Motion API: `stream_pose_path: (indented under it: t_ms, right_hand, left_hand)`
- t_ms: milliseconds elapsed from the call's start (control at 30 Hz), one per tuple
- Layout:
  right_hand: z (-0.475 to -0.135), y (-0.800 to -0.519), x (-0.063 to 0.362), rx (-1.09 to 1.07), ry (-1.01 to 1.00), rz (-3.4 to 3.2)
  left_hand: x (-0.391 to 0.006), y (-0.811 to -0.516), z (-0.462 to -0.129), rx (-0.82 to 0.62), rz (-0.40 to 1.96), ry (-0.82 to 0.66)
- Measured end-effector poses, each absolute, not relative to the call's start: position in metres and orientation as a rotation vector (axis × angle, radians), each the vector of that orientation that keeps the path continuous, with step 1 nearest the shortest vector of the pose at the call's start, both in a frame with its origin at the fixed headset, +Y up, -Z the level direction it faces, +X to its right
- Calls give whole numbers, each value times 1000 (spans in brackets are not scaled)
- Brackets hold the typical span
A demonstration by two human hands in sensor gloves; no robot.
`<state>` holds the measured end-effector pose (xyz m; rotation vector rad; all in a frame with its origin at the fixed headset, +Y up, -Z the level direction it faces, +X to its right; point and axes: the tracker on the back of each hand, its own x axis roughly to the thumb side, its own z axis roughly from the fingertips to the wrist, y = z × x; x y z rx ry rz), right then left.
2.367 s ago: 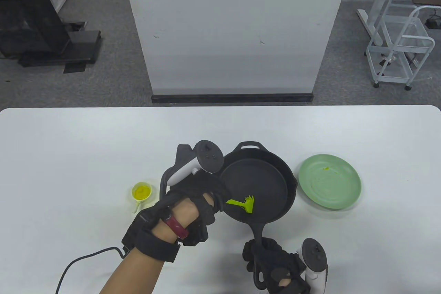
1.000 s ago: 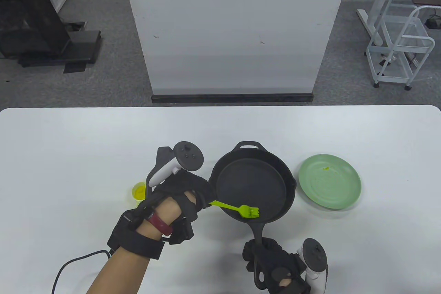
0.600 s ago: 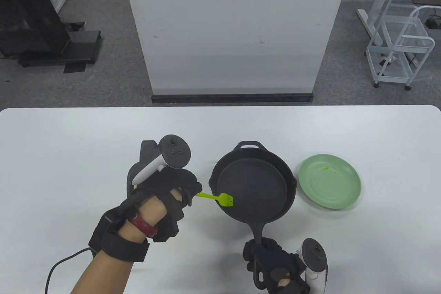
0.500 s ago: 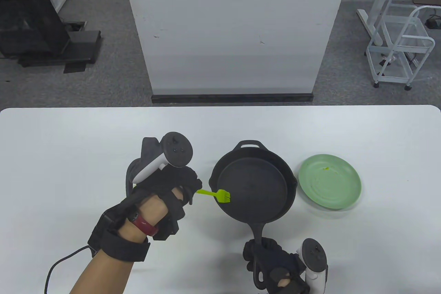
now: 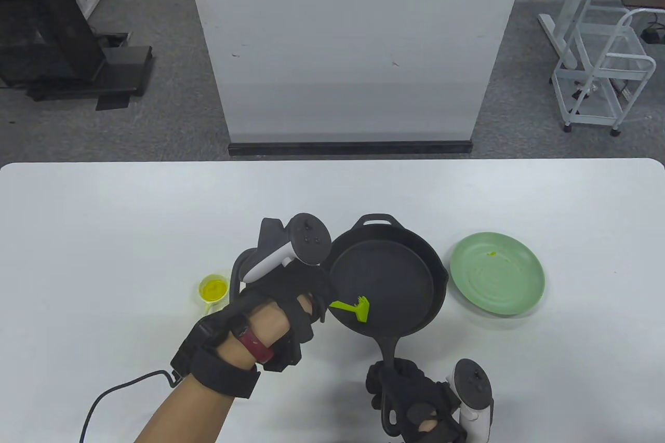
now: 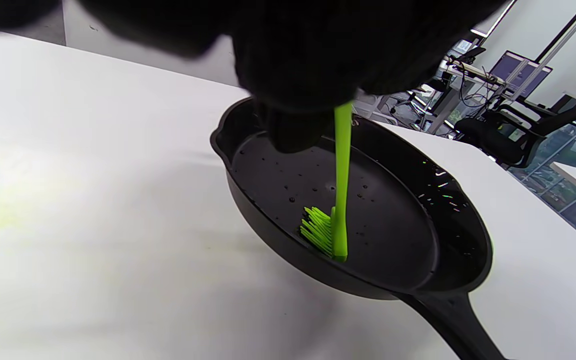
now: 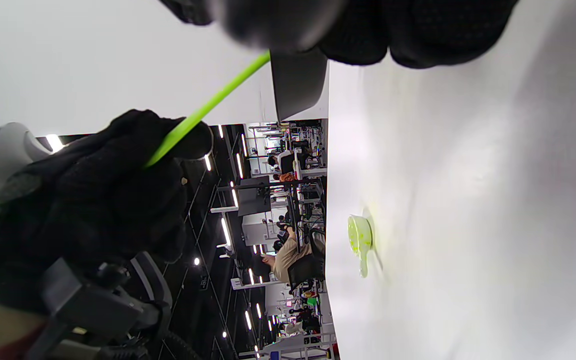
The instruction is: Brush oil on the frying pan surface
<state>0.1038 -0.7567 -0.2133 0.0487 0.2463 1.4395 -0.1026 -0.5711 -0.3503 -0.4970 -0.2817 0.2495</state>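
Left hand [image 5: 283, 290] moved brush [image 5: 358, 306] back into pan [image 5: 387, 282].

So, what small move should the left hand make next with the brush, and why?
Probably sweep the brush away from the near rim, across the pan floor. The left hand holds it with the bristles down at the near edge, the floor shows only scattered droplets, and the right hand grips the pan handle.

Surface: white rounded-corner table [image 5: 104, 214].
Centre: black cast-iron frying pan [image 5: 395, 266].
Right, near the pan: pale green round plate [image 5: 511, 290].
Left: small yellow-green cup of oil [image 5: 213, 290].
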Motion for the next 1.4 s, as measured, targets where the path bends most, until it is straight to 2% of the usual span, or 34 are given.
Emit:
stream_pose_path:
  t_ms: [467, 700, 833, 1100, 1267, 1400]
  right_hand:
    - [-213, -757, 104, 54, 234, 1437]
    - [-213, -757, 105, 52, 234, 1432]
    - [-213, -757, 105, 51, 235, 1431]
    - [-213, -757, 105, 50, 234, 1431]
    - [-213, -757, 105, 53, 234, 1433]
    - [-213, -757, 105, 55, 233, 1434]
  left_hand:
    - [-78, -602, -352, -590, 456, -346]
    - [-84, -614, -346, -658, 429, -356]
    - [-95, -623, -345, -668, 470, -350]
    - [-137, -642, -335, -634, 816, -346]
    - [-170, -647, -323, -499, 1004, -297]
    - [-184, -660, -317, -477, 1161, -261]
